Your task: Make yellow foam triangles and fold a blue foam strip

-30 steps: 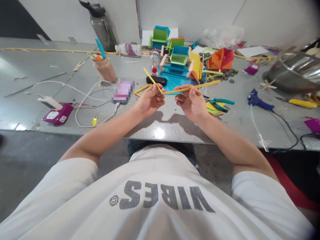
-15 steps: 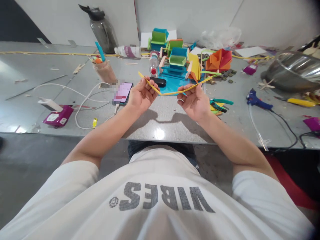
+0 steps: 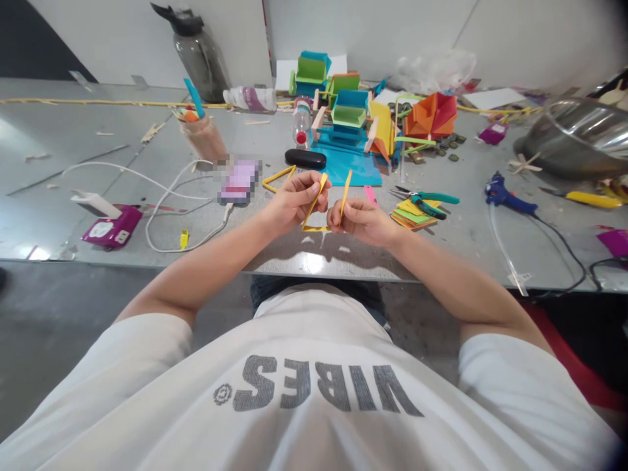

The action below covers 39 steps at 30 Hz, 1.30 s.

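Observation:
A narrow yellow strip (image 3: 314, 229), apparently folded paper, is bent into an open three-sided shape between my hands. My left hand (image 3: 300, 199) pinches one upright side of it, and my right hand (image 3: 357, 219) pinches the other. Its flat middle part hangs low, just above the grey table. On the table by my left hand lies a yellow triangle (image 3: 279, 178) made of a similar strip. Behind my hands rests a black oblong case (image 3: 305, 158) beside a blue sheet (image 3: 350, 171). A pink piece (image 3: 369, 195) lies just beyond my right hand.
Pliers (image 3: 426, 199) lie on coloured paper (image 3: 415, 219) at the right, with a blue glue gun (image 3: 507, 194) farther over. A phone (image 3: 240, 180) and white cable are at the left. Colourful paper-and-stick models (image 3: 349, 111) stand behind, near a metal bowl (image 3: 564, 140).
My hands have come closer together and nearer to me. The strip went from a shallow V to a three-sided bend. The yellow triangle and pink piece now show.

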Motion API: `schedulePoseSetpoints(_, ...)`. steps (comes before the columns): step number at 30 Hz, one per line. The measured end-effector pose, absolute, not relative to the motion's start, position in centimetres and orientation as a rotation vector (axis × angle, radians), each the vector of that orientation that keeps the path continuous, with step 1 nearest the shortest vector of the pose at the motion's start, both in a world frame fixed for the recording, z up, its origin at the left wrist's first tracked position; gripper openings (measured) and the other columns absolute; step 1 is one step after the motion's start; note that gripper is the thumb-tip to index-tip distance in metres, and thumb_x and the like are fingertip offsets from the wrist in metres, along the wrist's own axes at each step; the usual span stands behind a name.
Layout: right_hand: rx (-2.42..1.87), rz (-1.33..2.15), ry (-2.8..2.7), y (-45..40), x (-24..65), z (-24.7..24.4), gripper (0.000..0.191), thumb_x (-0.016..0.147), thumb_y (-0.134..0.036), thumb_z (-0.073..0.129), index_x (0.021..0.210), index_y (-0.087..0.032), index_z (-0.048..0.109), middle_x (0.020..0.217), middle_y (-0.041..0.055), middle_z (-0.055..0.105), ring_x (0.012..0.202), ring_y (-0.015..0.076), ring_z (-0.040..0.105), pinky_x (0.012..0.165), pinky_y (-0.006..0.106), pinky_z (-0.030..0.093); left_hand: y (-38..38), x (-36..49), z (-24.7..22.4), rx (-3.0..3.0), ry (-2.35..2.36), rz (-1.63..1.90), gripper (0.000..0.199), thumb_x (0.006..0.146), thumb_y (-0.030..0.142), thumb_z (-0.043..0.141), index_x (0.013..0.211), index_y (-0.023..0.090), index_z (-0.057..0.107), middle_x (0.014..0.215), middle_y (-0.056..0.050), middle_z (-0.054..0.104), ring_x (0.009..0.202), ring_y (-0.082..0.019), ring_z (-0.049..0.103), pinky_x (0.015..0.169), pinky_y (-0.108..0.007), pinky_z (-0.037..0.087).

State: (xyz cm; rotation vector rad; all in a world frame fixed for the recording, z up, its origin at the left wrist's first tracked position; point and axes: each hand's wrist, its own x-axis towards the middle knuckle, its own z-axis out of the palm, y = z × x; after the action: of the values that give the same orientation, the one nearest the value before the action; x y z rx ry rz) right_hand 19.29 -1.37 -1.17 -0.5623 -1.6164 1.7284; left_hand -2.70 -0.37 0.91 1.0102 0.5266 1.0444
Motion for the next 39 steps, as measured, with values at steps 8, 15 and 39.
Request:
schedulePoseSetpoints(8,-0.663,1.708,-1.707,-1.2,19.4,-1.8,0.060,0.090,-0.080,0.086,0.090,-0.020,0.078,0.086,0.0041,0.073,0.076,0.0167,0.063,0.070,0.031,0.051,-1.1,-2.4,1.5,0.931,0.571,1.033,0.018,0.094,0.026,0.095,0.099,0.023,0.079,0.075,0.002,0.070,0.061,-0.010,0.070,0.062,-0.020,0.060)
schedulePoseSetpoints(15,-0.689,1.677,-1.768,-0.9,19.4,-2.0,0.061,0.090,-0.080,0.085,0.082,-0.021,0.074,0.081,0.0027,0.070,0.073,0.0159,0.058,0.071,0.032,0.048,-1.0,-2.9,1.0,0.968,0.568,0.985,0.014,0.100,0.034,0.089,0.102,0.023,0.081,0.067,0.002,0.068,0.048,-0.008,0.058,0.057,-0.023,0.057)
schedulePoseSetpoints(39,-1.063,0.627,-2.140,1.2,20.0,-4.5,0.015,0.103,-0.034,0.071,0.095,-0.022,0.076,0.084,0.0011,0.070,0.070,0.0157,0.053,0.071,0.035,0.043,0.1,-1.8,-0.7,1.029,0.710,1.101,0.032,0.087,0.029,0.101,0.096,0.019,0.072,0.083,-0.004,0.085,0.082,-0.023,0.088,0.085,-0.035,0.070)
